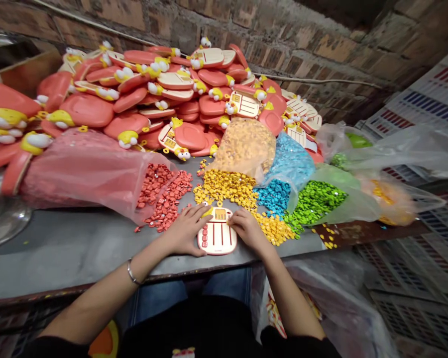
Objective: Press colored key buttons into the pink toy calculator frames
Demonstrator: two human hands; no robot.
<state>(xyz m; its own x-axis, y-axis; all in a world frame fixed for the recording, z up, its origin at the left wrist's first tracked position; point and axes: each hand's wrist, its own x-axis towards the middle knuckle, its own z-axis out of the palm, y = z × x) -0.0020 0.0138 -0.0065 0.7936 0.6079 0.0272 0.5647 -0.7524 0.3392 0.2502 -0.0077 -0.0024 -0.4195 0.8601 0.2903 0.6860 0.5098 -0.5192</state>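
Note:
A flat cream and red toy board [221, 238] lies on the table in front of me, with slotted columns and a small window near its top. Red pieces fill part of its left column. My left hand [184, 228] grips the board's left edge, fingers over the yellow top and thumb low. My right hand [246, 227] is pinched at the board's upper right; what its fingertips hold is too small to make out. Just beyond the board are loose yellow pieces [231, 186], with red pieces [168, 194] to the left and blue pieces [274, 196] to the right.
Similar toy boards [194, 89] form a high pile along the brick wall [276, 40]. Plastic bags spill out red, yellow, blue and green pieces [317, 199]. An orange-tinted bag [392, 199] sits at the right. The table's front edge [97, 284] runs before my lap. Patterned crates [425, 104] stand at the right.

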